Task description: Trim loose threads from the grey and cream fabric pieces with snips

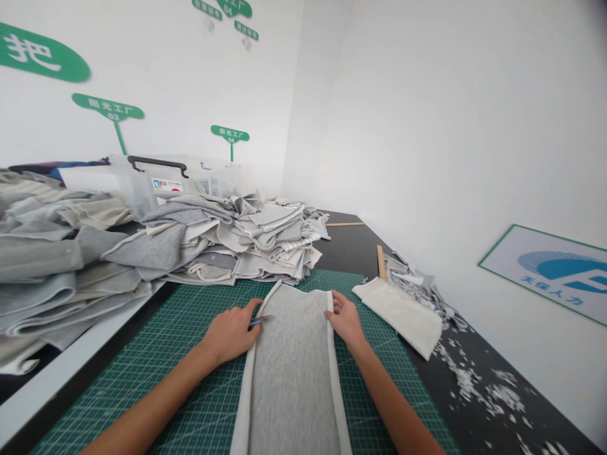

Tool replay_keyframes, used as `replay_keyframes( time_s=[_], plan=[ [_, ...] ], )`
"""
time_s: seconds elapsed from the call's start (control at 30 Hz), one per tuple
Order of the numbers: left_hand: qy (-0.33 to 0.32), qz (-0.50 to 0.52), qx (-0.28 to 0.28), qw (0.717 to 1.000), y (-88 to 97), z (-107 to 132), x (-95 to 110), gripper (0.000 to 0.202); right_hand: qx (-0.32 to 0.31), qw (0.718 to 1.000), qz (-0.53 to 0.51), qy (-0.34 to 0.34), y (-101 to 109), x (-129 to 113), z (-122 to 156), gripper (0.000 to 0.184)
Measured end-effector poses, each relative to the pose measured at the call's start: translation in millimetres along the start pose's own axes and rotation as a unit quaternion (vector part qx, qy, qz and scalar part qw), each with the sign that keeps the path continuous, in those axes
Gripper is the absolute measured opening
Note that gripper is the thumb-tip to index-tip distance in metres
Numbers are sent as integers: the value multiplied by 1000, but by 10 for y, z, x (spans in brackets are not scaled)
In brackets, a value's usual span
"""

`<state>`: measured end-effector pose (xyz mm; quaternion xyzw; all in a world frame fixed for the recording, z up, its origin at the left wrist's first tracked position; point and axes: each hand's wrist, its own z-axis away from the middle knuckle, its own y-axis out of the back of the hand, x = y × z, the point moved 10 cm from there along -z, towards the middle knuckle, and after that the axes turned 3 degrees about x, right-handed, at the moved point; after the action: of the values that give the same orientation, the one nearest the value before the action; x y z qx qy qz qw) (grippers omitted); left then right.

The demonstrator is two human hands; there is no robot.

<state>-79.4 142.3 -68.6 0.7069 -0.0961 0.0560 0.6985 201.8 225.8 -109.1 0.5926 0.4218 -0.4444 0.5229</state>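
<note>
A long strip of light grey knit fabric (296, 360) lies lengthwise in front of me, its two long edges rolled into pale borders. At its far left edge, my left hand (232, 332) is closed around small scissors (256, 321); a pointed metal tip and a bit of blue handle show, the rest is hidden in the palm. That hand's index finger touches the left border. My right hand (345, 319) pinches the right border near the far end, between thumb and fingers. Under the fabric is a green cutting mat (190, 366) with a white grid.
Grey and off-white fabric pieces are heaped (246, 234) beyond the mat and stacked (42, 272) at the left. Behind them stands a clear plastic box (142, 189). At right lie a folded cream cloth (401, 316), a wooden ruler (381, 262) and fabric scraps (467, 379), beside the wall.
</note>
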Motion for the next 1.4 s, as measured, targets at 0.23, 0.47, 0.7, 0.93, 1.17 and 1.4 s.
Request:
replay_keyframes(
  time_s=[0.23, 0.47, 0.7, 0.93, 1.17, 1.4],
  plan=[
    [2, -8, -1, 1000, -28, -5, -29, 36, 20, 1000, -8, 16, 30, -38, -47, 32],
    [10, 0, -6, 1000, -45, -26, -62, 34, 22, 1000, -15, -9, -11, -28, -65, 32],
    [26, 36, -5, 999, -52, -54, -122, 32, -48, 997, -13, -55, -142, -12, 168, 32],
    [60, 107, -12, 992, -124, -114, -156, 34, -92, 991, -37, -87, -309, -72, 216, 31],
    [41, 312, -37, 949, -145, -189, -179, 32, -125, 985, -75, -94, -454, -153, 329, 28],
    [13, 575, -28, 818, -90, -49, 365, 33, -175, 975, -137, -25, -819, -608, 948, 66]
  ],
)
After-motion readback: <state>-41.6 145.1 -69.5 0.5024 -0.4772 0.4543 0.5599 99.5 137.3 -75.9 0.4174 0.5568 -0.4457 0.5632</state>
